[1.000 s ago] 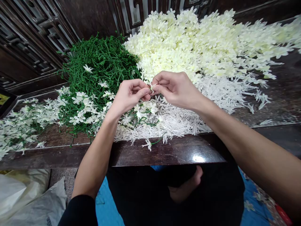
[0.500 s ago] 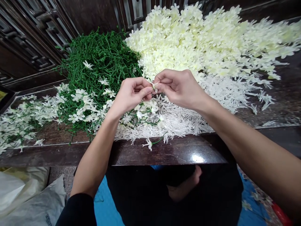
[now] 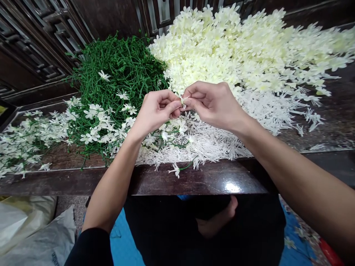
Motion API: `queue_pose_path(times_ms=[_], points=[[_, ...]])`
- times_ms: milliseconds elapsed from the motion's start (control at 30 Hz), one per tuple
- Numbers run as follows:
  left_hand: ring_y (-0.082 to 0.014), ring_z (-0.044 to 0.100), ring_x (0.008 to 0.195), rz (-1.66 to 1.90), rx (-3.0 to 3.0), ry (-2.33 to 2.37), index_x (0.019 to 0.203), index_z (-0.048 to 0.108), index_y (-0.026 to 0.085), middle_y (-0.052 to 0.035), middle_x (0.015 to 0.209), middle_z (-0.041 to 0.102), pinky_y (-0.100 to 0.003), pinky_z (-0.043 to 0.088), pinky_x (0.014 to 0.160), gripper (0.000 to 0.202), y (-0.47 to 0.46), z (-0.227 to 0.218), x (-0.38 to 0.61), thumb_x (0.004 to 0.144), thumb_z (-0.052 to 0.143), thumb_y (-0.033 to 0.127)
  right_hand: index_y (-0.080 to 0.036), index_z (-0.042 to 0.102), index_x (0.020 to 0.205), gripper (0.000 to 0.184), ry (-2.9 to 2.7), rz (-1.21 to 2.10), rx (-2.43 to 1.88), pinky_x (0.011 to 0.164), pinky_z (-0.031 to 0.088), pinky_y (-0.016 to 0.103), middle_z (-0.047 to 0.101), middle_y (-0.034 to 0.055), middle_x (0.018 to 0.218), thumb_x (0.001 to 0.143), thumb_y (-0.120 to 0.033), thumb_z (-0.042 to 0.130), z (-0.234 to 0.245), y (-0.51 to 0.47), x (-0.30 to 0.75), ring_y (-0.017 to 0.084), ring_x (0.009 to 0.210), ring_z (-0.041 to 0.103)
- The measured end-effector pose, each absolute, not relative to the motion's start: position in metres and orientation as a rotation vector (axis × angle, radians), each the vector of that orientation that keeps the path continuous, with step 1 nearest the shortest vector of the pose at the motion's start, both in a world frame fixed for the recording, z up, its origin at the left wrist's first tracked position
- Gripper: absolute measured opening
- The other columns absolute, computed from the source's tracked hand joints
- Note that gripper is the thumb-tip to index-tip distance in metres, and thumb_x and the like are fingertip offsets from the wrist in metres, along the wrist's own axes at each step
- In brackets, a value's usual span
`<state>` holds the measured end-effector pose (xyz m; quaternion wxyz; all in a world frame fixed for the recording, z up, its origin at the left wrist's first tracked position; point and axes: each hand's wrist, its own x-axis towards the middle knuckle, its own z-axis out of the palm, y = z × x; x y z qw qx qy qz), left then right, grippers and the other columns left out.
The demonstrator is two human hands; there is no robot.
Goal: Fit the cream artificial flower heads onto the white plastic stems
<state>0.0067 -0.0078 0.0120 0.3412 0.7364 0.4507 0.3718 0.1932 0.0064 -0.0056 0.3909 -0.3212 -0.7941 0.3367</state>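
Between my fingertips is a small white artificial flower (image 3: 183, 101), pinched from both sides. My left hand (image 3: 161, 107) is closed on it with thumb and forefinger, and my right hand (image 3: 212, 103) grips it from the other side. Fingers cover part of the flower. Just below lies a pile of thin white plastic pieces (image 3: 219, 142), like stamens. Behind my hands rises a heap of cream-white petal blossoms (image 3: 222, 48). Left of that is a mound of green plastic stems (image 3: 119, 66). White flowers on green stems (image 3: 95, 125) lie beside my left forearm.
More stemmed flowers (image 3: 36, 136) spread along the left of the dark wooden bench (image 3: 199, 179). One stemmed flower (image 3: 175, 170) overhangs near the front edge. A carved wooden back (image 3: 52, 37) stands behind. Pale sacks (image 3: 41, 236) lie on the floor at lower left.
Both hands stay almost in place, still pinching the flower. My right hand has shifted very slightly to the right; the piles look the same.
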Motion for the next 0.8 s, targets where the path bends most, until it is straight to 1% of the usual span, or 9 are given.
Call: queue_pose_path(times_ms=[100,200,300,400,500,567,633,700,800], points=[[-0.0090,0.066,0.059,0.964,1.900,1.175,0.074,0.061,0.015,-0.0035,0.065,0.069,-0.018,0.054,0.054,0.018,-0.009,0.013,0.007,0.088,0.068,0.024,-0.023,0.061,0.085,0.004,-1.989,0.757,-0.875,0.061,0.054,0.037,0.064,0.0022,0.071,0.088,-0.022,0.061,-0.005,0.005,0.192,0.019,0.067,0.062],[-0.0084,0.066,0.057,0.969,1.890,1.175,0.075,0.061,0.015,-0.0033,0.065,0.069,-0.018,0.055,0.054,0.017,-0.010,0.014,0.008,0.089,0.068,0.024,-0.023,0.060,0.085,0.004,-1.999,0.746,-0.849,0.055,0.051,0.036,0.064,0.0021,0.069,0.089,-0.023,0.060,-0.004,0.004,0.191,0.018,0.062,0.060],[-0.0079,0.065,0.056,0.989,1.895,1.160,0.074,0.061,0.015,-0.0032,0.064,0.069,-0.018,0.055,0.054,0.019,-0.010,0.013,0.008,0.089,0.068,0.024,-0.022,0.059,0.085,0.005,-2.022,0.699,-0.819,0.046,0.043,0.033,0.061,0.0008,0.064,0.090,-0.023,0.058,-0.003,0.003,0.191,0.015,0.052,0.053],[-0.0077,0.064,0.055,0.995,1.902,1.147,0.073,0.060,0.015,-0.0029,0.064,0.068,-0.018,0.056,0.055,0.020,-0.009,0.012,0.008,0.089,0.068,0.024,-0.022,0.059,0.084,0.006,-2.048,0.633,-0.814,0.044,0.038,0.032,0.057,-0.0008,0.060,0.089,-0.020,0.057,-0.003,0.004,0.192,0.012,0.047,0.046],[-0.0081,0.065,0.056,0.997,1.895,1.150,0.075,0.062,0.015,-0.0029,0.065,0.069,-0.019,0.056,0.056,0.018,-0.008,0.009,0.009,0.089,0.068,0.025,-0.022,0.061,0.086,0.005,-2.054,0.657,-0.837,0.048,0.045,0.033,0.062,0.0009,0.066,0.088,-0.019,0.058,-0.002,0.005,0.193,0.014,0.052,0.053],[-0.0086,0.066,0.058,1.022,1.884,1.150,0.078,0.064,0.015,-0.0032,0.066,0.070,-0.019,0.057,0.058,0.016,-0.006,0.008,0.009,0.089,0.067,0.026,-0.022,0.063,0.088,0.003,-2.011,0.746,-0.860,0.058,0.055,0.035,0.068,0.0034,0.076,0.089,-0.023,0.061,-0.001,0.005,0.194,0.017,0.063,0.062],[-0.0088,0.067,0.061,1.063,1.871,1.138,0.081,0.065,0.015,-0.0035,0.069,0.071,-0.019,0.057,0.060,0.013,-0.005,0.007,0.009,0.090,0.066,0.024,-0.023,0.064,0.090,0.006,-1.944,0.829,-0.866,0.068,0.061,0.039,0.070,0.0055,0.083,0.090,-0.029,0.064,0.001,0.006,0.195,0.020,0.074,0.068],[-0.0087,0.067,0.063,1.092,1.870,1.132,0.084,0.066,0.015,-0.0036,0.071,0.071,-0.019,0.057,0.062,0.011,-0.003,0.007,0.008,0.090,0.065,0.024,-0.023,0.065,0.092,0.011,-1.897,0.860,-0.862,0.073,0.062,0.042,0.070,0.0069,0.085,0.089,-0.033,0.066,0.003,0.006,0.196,0.022,0.078,0.070],[-0.0086,0.067,0.064,1.122,1.884,1.159,0.085,0.066,0.015,-0.0031,0.072,0.070,-0.019,0.057,0.063,0.011,0.000,0.007,0.004,0.091,0.065,0.025,-0.023,0.066,0.093,0.013,-1.858,0.858,-0.876,0.075,0.063,0.042,0.069,0.0071,0.085,0.090,-0.036,0.067,0.006,0.007,0.198,0.023,0.079,0.070]])
